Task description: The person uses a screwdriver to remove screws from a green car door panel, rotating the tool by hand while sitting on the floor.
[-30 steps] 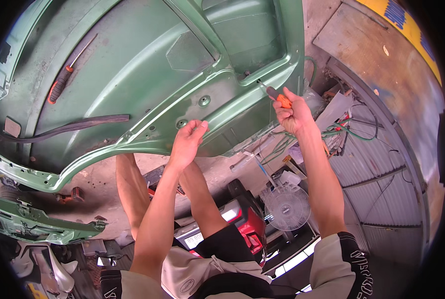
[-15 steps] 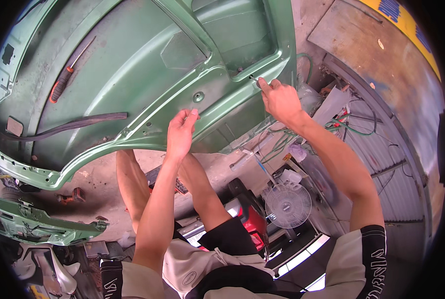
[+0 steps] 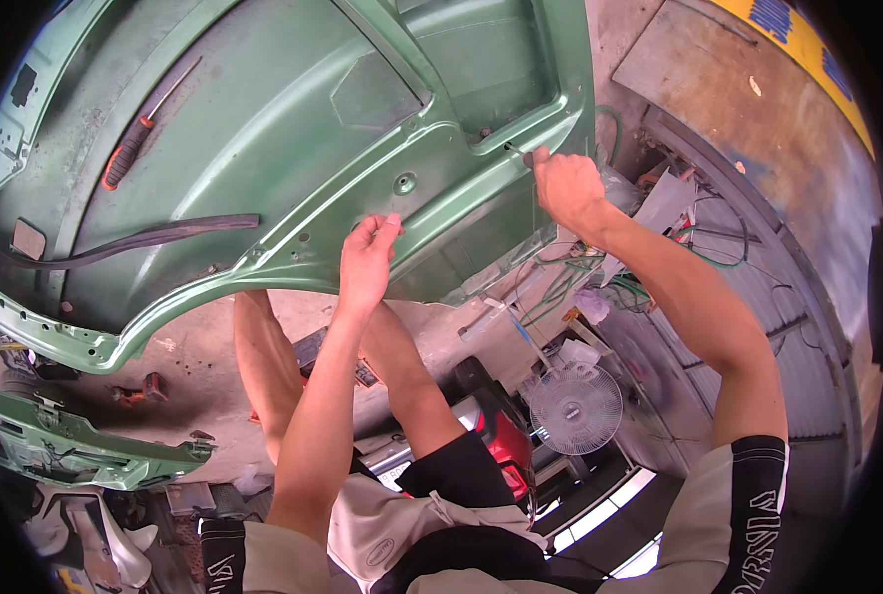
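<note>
A large green painted vehicle body panel (image 3: 293, 129) lies in front of me. My right hand (image 3: 568, 188) is closed around the dark handle of a screwdriver (image 3: 527, 156), whose thin shaft meets a hole in the panel's ridge at the right. My left hand (image 3: 369, 259) rests by the panel's near edge, thumb and fingers pinched together below a round recessed hole (image 3: 405, 182). Whatever lies between those fingertips is too small to make out. Another screwdriver, with an orange and black handle (image 3: 125, 158), lies on the panel to the left.
A dark rubber strip (image 3: 164, 233) lies across the panel's left part. Beneath are my legs, a cordless drill (image 3: 143, 390) on the floor and a second green panel (image 3: 85, 447). A fan (image 3: 574, 408) and green hoses (image 3: 560, 287) sit right of my legs.
My right hand has turned slightly and shifted right, its fingers more curled around the handle. My left hand stays pinched near the same edge. The whole view has shifted a little.
</note>
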A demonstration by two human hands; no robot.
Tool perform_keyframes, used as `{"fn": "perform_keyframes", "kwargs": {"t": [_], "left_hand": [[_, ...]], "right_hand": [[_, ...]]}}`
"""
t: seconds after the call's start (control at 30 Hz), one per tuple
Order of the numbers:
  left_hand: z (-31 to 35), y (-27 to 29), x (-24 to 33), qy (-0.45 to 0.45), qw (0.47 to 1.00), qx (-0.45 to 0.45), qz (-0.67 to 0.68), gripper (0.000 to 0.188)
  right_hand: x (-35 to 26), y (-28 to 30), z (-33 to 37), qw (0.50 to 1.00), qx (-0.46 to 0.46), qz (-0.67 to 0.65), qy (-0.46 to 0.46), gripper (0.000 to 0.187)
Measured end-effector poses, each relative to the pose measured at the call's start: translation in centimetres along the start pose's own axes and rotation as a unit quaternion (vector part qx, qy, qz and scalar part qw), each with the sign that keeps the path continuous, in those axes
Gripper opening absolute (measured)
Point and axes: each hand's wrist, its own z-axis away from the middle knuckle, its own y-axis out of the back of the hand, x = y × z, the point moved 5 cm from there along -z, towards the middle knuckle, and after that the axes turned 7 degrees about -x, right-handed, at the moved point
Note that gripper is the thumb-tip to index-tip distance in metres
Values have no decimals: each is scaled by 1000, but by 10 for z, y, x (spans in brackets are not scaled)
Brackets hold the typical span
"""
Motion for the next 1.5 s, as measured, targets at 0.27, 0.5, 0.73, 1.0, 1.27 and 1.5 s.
{"fn": "perform_keyframes", "kwargs": {"t": [0.27, 0.5, 0.73, 1.0, 1.27, 1.5], "left_hand": [[5, 14, 6, -9, 999, 18, 37, 35], [7, 4, 6, -19, 1000, 5, 20, 35], [14, 11, 12, -39, 998, 2, 43, 30], [13, 7, 6, -22, 999, 2, 37, 36], [14, 13, 15, -46, 998, 0, 52, 32], [17, 7, 7, -18, 1000, 6, 21, 37]], "right_hand": [[22, -40, 8, 402, -175, -850, -292, 23], [-5, 17, -12, 993, -3, 97, 68, 21], [16, 17, 3, 929, -8, -355, -103, 16], [19, 5, -19, 981, -83, -165, -63, 30], [15, -11, 17, 831, 26, -523, -188, 32], [16, -34, 5, 611, -242, -720, -222, 34]]}}
